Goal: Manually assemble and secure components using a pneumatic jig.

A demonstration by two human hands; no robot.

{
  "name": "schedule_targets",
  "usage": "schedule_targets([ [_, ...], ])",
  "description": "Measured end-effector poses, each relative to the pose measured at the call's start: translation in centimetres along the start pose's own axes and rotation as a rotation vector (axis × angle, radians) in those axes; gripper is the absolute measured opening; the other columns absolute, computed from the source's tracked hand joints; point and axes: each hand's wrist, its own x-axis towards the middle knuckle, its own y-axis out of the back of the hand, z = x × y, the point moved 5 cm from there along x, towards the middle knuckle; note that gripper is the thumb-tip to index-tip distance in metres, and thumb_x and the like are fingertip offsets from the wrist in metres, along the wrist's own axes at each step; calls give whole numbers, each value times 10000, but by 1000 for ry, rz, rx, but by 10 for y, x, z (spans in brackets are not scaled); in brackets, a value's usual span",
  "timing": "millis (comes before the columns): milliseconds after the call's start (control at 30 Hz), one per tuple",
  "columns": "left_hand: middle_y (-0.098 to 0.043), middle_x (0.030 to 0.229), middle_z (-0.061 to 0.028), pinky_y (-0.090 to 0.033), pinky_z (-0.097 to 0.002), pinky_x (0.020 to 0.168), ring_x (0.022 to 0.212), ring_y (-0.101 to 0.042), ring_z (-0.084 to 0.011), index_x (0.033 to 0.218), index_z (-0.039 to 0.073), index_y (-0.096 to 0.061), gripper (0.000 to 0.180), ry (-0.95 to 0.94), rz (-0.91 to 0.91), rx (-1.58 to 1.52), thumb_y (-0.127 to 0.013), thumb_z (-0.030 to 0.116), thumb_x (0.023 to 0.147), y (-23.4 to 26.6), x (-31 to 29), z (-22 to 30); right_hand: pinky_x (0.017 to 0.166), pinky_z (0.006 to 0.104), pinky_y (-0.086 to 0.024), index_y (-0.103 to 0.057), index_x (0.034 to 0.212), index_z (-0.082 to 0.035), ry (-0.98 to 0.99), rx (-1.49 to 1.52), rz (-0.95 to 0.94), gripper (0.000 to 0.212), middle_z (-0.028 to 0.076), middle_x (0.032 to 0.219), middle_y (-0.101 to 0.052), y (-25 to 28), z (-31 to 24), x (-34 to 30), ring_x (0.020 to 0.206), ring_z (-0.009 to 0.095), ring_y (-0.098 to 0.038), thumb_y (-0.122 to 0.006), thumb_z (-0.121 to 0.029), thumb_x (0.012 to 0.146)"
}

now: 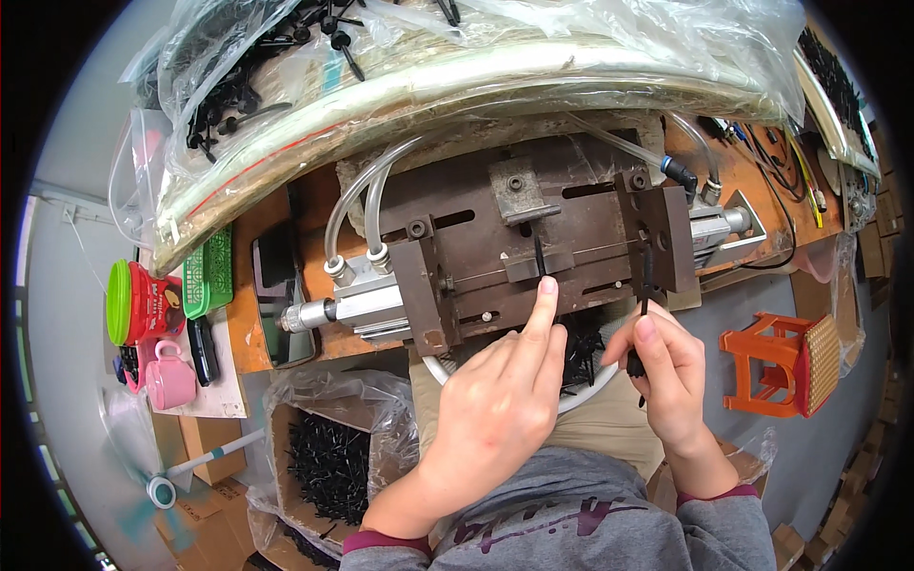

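Note:
My left hand (500, 400) reaches forward with its index finger stretched out, the fingertip pressing a thin black pin (539, 255) that stands in the slot of a rusty brown metal jig (533, 243). My right hand (666, 371) is closed around another slim black plastic part (645, 290), held upright just in front of the jig's right block. Below both hands, a white bowl (583, 396) on my lap holds several more black parts.
Two silver air cylinders (343, 306) with clear hoses flank the jig on an orange bench. Plastic bags of black parts (286, 67) lie behind. A bagged box of black parts (328, 462) sits lower left, an orange stool (776, 362) to the right, and pink and red cups (167, 371) on the left.

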Motion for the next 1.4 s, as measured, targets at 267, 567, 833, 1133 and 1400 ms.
schedule_targets([
  [267, -692, 1228, -136, -537, -275, 590, 636, -675, -167, 971, 13, -712, 245, 34, -7, 88, -762, 63, 736, 3, 9, -3, 652, 216, -440, -667, 906, 10, -120, 232, 97, 176, 35, 820, -618, -6, 0, 0, 731, 74, -567, -588, -115, 1001],
  [567, -731, 1073, -111, -531, -274, 567, 648, -678, -176, 968, 30, -733, 280, -103, 99, -177, -823, 89, 709, 14, 5, 5, 518, 180, -300, -617, 1018, -23, -44, 271, 20, 158, -56, 753, -524, -3, 8, -1, 574, 8, -400, -575, -175, 1029],
  [833, -682, 936, -98, -539, -301, 567, 705, -677, -202, 990, -1, -737, 279, -44, 77, -360, -817, 18, 723, 21, -3, 10, 479, 175, -226, -518, 1224, -25, -227, 574, -155, 221, -40, 785, -522, -22, 6, 3, 551, -8, -321, -476, -167, 1060],
  [1133, -647, 1279, -170, -523, -260, 584, 716, -654, -156, 1006, -30, -677, 254, -8, 87, 9, -751, 94, 798, 1, -3, -1, 699, 214, -392, -432, 1379, 92, -116, 641, -100, 516, 98, 958, -581, 0, -12, 3, 742, 105, -474, -468, -78, 894],
  [1400, -681, 1245, -133, -498, -273, 542, 578, -622, -161, 993, 0, -694, 282, 34, 26, 80, -802, 92, 749, 0, 8, -2, 962, 367, -537, -497, 1330, 104, 128, 396, 33, 404, 288, 1302, -593, 20, -32, -1, 1118, 318, -670, -576, 22, 942],
])
